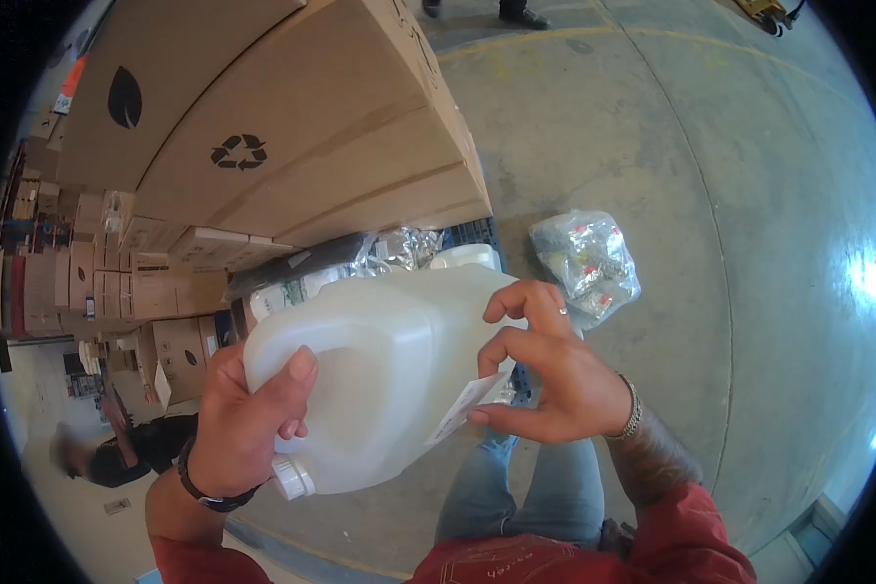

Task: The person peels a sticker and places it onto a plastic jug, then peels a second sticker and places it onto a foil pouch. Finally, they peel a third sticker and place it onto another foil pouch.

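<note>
A large translucent white plastic jug (pixel 380 389) lies tilted on its side in front of me, its white screw cap (pixel 293 478) toward the lower left. Wrapped around the jug's handle near the cap is my left hand (pixel 253 404), thumb on top. At the jug's right side, my right hand (pixel 545 375) pinches a white label (pixel 465 407) between thumb and a finger; the label lies along the jug's lower right surface. The other fingers of that hand are curled above the jug.
Big cardboard boxes (pixel 341 127) stand beyond the jug. Behind it are plastic-wrapped items and another white container (pixel 465 256) on a blue pallet (pixel 472 232). A clear plastic bag (pixel 589 265) sits on the concrete floor (pixel 652 146). A person (pixel 146 450) is at lower left, and a pallet jack (pixel 769 15) at top right.
</note>
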`<state>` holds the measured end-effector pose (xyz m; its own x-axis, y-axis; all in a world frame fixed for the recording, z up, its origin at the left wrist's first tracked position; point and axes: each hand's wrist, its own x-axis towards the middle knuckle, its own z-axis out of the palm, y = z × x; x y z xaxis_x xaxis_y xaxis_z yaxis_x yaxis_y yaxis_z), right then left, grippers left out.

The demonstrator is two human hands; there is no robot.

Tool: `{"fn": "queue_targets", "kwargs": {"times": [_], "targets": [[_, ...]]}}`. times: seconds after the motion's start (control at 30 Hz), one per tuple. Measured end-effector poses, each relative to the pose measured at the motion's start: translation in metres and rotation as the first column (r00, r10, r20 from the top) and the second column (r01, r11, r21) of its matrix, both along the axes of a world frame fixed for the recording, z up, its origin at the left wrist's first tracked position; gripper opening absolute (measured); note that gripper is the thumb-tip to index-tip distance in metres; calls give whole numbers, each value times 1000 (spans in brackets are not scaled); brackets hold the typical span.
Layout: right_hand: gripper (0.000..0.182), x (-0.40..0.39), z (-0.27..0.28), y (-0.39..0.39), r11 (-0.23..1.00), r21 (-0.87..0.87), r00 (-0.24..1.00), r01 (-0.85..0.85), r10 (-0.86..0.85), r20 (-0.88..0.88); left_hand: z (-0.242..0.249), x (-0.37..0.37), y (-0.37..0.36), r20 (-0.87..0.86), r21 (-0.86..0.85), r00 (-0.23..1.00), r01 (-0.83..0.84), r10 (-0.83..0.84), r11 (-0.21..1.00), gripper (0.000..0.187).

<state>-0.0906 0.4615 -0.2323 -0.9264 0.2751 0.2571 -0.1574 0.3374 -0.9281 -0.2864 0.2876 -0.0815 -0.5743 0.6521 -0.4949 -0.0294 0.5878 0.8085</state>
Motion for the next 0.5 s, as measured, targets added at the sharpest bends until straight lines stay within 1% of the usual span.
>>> {"fn": "queue_targets", "kwargs": {"times": [0.03, 0.1, 0.2, 0.33, 0.5], "targets": [[35, 0, 5, -4, 1000, -7, 1000, -4, 4, -8, 7, 4, -3, -3, 3, 1000, 0, 0, 1000, 27], [35, 2, 10, -13, 1000, -3, 1000, 17, -17, -17, 21, 13, -6, -62, -63, 998, 16, -20, 998, 27], [35, 0, 17, -23, 999, 21, 999, 43, -43, -34, 29, 18, -13, -76, -9, 997, 27, -28, 1000, 27], [34, -7, 24, -36, 996, 54, 995, 72, -68, -74, 38, 24, -18, -105, -31, 994, 26, -29, 999, 27], [34, -13, 27, -44, 987, 115, 990, 110, -98, -105, 43, 27, -25, -98, -17, 995, -20, 19, 1000, 24]]}}
